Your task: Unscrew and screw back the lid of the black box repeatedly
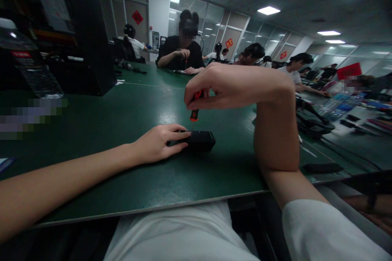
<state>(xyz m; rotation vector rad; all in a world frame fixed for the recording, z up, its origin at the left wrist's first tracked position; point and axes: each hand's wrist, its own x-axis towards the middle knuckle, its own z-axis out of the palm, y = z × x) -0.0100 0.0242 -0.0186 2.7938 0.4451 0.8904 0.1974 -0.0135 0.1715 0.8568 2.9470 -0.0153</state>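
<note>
A black box-shaped device lies on the green tabletop in front of me. My left hand rests on the table at the device's left end, its fingers closed against it from the side and top. Above the device, my right hand is bent down at the wrist, its fingers wrapped round the handle of a red and black screwdriver. The screwdriver stands upright, and its thin shaft comes down to the top of the device near my left fingertips. Whether the tip sits in a screw is too small to tell.
Plastic bottles stand at the left beside a black panel. A dark flat object lies near the table's front edge at the right. Across the table a person works with another screwdriver; several people sit farther back.
</note>
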